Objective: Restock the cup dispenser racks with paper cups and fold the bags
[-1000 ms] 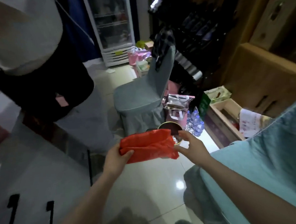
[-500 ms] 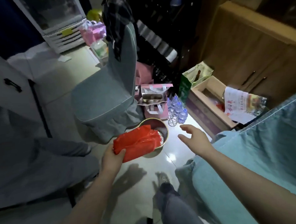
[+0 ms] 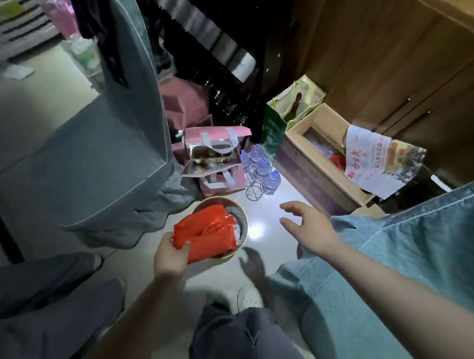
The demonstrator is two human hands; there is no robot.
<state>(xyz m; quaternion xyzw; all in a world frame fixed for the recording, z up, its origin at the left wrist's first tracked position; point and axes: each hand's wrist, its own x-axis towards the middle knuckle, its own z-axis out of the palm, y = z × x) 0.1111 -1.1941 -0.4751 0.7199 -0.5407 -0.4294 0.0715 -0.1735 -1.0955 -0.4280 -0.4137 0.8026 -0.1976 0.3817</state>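
Furthest left on the floor stands the chair in its grey cover [image 3: 100, 164], and below it a grey trouser leg [image 3: 44, 304] that I take to belong to someone beside me. Next comes my left hand [image 3: 171, 255], thumb and fingers pinching the near edge of the red plastic bag [image 3: 206, 236]. The bag is folded into a thick flat packet and I hold it over the round metal bin [image 3: 240, 220] with the gold rim; whether it already rests on what is in the bin I cannot tell. Behind the bin sit pink gift bags [image 3: 216, 164], then a cluster of small water bottles [image 3: 262, 169] with a wire holder [image 3: 254, 190] just in front of them. To the right of the bright patch on the tiles my right hand [image 3: 309, 227] hovers with fingers spread and relaxed, holding nothing. Beyond it a cardboard box [image 3: 312, 172] lies open with a printed paper [image 3: 372, 158] draped over its far corner and something red inside, and a green gift bag [image 3: 289, 108] leans against the wooden cabinet.

As I judge it, this one bag is folded and only needs setting down. No paper cups or dispenser racks are in sight, so I cannot say whether the restocking is done. The red thing in the box may be another bag waiting to be folded.
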